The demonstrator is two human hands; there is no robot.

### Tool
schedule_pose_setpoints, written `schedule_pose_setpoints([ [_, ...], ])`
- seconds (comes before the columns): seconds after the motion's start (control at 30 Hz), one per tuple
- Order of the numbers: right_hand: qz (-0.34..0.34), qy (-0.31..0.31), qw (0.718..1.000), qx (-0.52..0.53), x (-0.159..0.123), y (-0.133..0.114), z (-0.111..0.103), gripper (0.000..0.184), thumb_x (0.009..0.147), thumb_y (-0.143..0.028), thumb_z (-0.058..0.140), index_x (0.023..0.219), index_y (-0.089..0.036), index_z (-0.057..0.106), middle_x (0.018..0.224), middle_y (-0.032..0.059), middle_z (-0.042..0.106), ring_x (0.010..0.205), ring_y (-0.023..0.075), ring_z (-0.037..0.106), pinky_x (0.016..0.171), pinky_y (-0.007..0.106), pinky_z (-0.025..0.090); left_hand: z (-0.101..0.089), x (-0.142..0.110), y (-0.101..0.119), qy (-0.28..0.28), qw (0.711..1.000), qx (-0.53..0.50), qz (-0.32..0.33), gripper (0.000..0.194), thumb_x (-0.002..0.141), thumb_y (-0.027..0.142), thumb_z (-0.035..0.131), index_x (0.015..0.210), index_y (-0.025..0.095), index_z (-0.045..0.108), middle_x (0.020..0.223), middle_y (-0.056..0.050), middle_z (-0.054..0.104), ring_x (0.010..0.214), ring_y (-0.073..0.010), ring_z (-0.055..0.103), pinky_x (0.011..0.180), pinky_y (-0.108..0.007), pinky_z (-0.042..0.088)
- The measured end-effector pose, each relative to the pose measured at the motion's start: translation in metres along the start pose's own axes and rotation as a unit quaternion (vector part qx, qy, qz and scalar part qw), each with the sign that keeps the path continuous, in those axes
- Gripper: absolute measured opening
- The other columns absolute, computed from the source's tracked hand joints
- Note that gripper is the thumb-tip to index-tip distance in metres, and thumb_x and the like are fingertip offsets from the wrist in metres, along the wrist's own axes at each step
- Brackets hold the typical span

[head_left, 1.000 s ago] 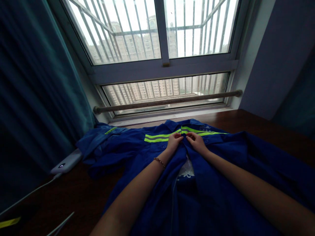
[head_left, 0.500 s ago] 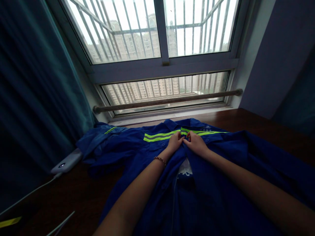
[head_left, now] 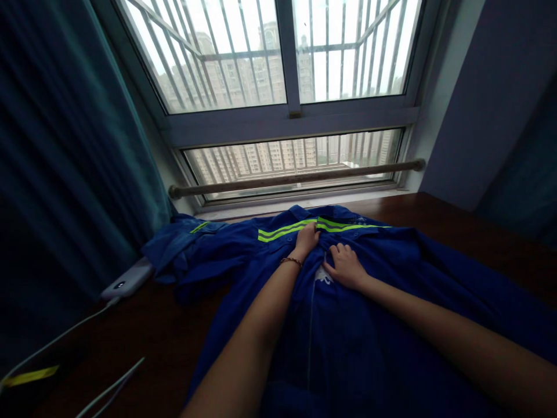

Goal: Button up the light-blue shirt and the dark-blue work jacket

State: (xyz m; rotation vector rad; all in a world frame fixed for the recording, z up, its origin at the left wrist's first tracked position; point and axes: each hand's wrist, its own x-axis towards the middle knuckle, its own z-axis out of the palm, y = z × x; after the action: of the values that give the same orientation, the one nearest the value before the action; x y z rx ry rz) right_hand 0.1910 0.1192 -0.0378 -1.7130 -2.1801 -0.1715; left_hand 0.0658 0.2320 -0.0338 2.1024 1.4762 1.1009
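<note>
A blue work jacket (head_left: 256,273) with yellow-green reflective stripes lies spread out in front of me, its collar towards the window. My left hand (head_left: 308,239) is closed on the front edge of the jacket, right at the chest stripe. Lower and to the right, my right hand (head_left: 346,267) has its fingers curled onto the other front edge. Between the two front edges a gap shows a patch of white lettering (head_left: 322,275). Fingertips of both hands are partly hidden by cloth, and any button under them cannot be made out.
At the left, a white power bank (head_left: 127,278) with a cable plugged in lies by the sleeve, near a blue curtain (head_left: 78,151). A yellow strip (head_left: 32,376) and a white cable (head_left: 111,388) lie nearer. A rail (head_left: 300,179) crosses the barred window beyond the brown wooden surface (head_left: 391,208).
My right hand has come away from the left and moved down along the jacket's front edge. My left hand stays at the stripe. The view has shifted slightly.
</note>
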Motion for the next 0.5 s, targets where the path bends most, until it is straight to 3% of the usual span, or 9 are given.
schedule_pose_setpoints([
  [0.13,-0.045,-0.004,0.997,0.065,0.017,0.025,0.003,0.036,0.075,-0.049,0.047,0.087,-0.015,0.051,0.088,0.0097,0.052,0.083,0.0211,0.045,0.072,0.03,0.037,-0.018,-0.009,0.008,-0.013,1.0,-0.011,0.001,0.003,0.068,0.016,0.056,0.065,0.016,0.057,0.064,-0.005,0.057,0.063,-0.017,0.052,0.064,-0.027,0.039],
  [0.27,-0.086,-0.001,0.987,0.133,0.033,0.044,0.008,0.021,0.071,-0.033,0.053,0.081,-0.015,0.053,0.083,0.0067,0.053,0.081,0.0185,0.046,0.076,0.029,0.035,-0.045,-0.042,0.033,-0.03,0.997,0.002,0.072,0.004,0.068,0.015,0.056,0.068,0.017,0.06,0.075,-0.006,0.059,0.072,-0.0177,0.053,0.069,-0.026,0.038],
  [0.37,-0.021,0.005,0.965,0.262,0.042,0.052,0.011,0.013,0.061,-0.019,0.057,0.074,-0.015,0.056,0.079,0.0049,0.055,0.082,0.0185,0.047,0.079,0.029,0.034,-0.054,-0.077,0.053,-0.102,0.981,0.08,0.145,0.012,0.075,0.022,0.049,0.072,0.018,0.06,0.077,-0.006,0.057,0.071,-0.0172,0.053,0.067,-0.026,0.037],
  [0.43,0.038,0.014,0.939,0.342,0.045,0.053,0.011,0.013,0.056,-0.014,0.057,0.069,-0.016,0.057,0.076,0.0036,0.057,0.082,0.0188,0.049,0.08,0.029,0.034,-0.053,-0.096,0.059,-0.137,0.969,0.154,0.135,0.015,0.077,0.029,0.049,0.075,0.018,0.06,0.078,-0.007,0.056,0.07,-0.0179,0.053,0.064,-0.026,0.037],
  [0.5,0.083,0.02,0.921,0.381,0.047,0.053,0.011,0.011,0.057,-0.014,0.054,0.067,-0.016,0.058,0.071,0.0027,0.058,0.078,0.0189,0.052,0.076,0.03,0.037,-0.048,-0.107,0.06,-0.126,0.963,0.215,0.105,0.02,0.075,0.035,0.052,0.081,0.018,0.058,0.082,-0.009,0.055,0.073,-0.0202,0.053,0.062,-0.027,0.037],
])
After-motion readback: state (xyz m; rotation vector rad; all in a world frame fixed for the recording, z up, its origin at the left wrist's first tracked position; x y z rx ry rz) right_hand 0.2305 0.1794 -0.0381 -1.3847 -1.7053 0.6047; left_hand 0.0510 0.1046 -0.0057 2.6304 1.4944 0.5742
